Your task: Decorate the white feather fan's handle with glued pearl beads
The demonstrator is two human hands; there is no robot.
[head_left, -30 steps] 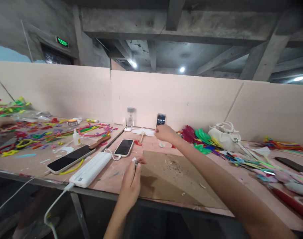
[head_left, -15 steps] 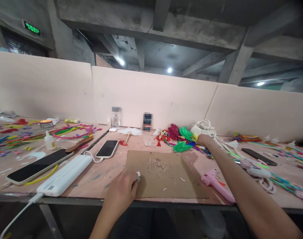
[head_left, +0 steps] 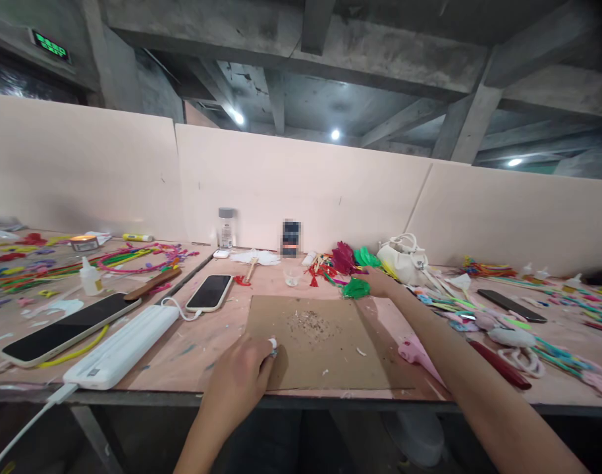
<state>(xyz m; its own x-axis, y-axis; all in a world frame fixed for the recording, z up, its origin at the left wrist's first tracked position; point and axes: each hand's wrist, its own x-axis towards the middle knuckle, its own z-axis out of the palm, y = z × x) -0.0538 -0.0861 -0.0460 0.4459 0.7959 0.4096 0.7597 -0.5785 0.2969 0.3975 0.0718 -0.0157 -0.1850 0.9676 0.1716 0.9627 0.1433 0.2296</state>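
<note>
My left hand (head_left: pixel 244 368) rests at the left edge of a brown cardboard sheet (head_left: pixel 380 368), its fingers closed round a small white object (head_left: pixel 273 345). Small brown and whitish scraps (head_left: pixel 313 326) lie on the cardboard. My right arm stretches forward over the table, and my right hand (head_left: pixel 377 282) is among green feathers (head_left: pixel 355 288), beside dark red feathers (head_left: pixel 344 258). Its fingers are hard to make out, so what it holds, if anything, cannot be seen.
A pink glue gun (head_left: pixel 419 359) lies partly under my right forearm, near a dark red object (head_left: pixel 499 364). Left stand a phone (head_left: pixel 210 293), a white power bank (head_left: pixel 123 347) and a glue bottle (head_left: pixel 90 278). A white bag (head_left: pixel 404 261) sits behind my right arm.
My right hand has moved left, from in front of the white bag to the green feathers. The dark red object right of my forearm has come into view. My left hand stays put.
</note>
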